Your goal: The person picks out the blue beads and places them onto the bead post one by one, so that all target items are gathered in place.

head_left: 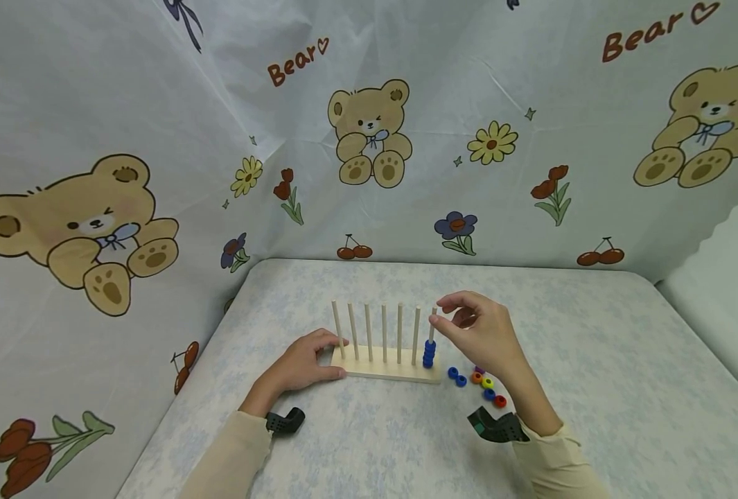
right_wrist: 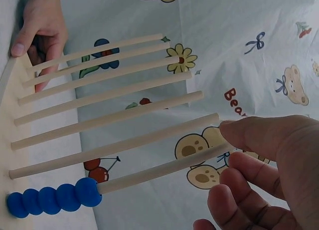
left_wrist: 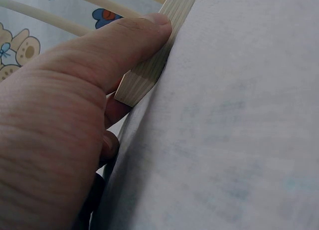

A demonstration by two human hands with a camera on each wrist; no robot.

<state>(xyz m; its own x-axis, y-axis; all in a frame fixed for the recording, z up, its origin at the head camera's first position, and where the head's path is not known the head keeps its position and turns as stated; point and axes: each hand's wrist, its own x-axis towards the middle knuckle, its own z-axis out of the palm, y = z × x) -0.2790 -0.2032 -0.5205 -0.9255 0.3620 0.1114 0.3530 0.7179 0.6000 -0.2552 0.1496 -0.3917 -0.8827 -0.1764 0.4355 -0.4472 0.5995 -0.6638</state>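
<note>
Wooden peg rack (head_left: pixel 386 372) with seven upright dowels sits mid-table on the pale blue cloth (head_left: pixel 593 374). Left hand (head_left: pixel 303 360) clamps the base's left end, thumb along the front edge, so it's steady. Right hand (head_left: pixel 477 331) hovers at the top of the rightmost dowel (head_left: pixel 432 326), fingertips loosely curled, holding nothing I can make out. Five blue beads (head_left: pixel 429 354) are stacked low on that dowel; loose coloured beads (head_left: pixel 477 380) lie just right of the base. I'd guess they're light, hard and slippery, best pinched by the rim.

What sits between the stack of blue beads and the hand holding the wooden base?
In the head view, five bare wooden pegs stand in a row on the base between the blue beads and the left hand. No beads are on them.
</note>
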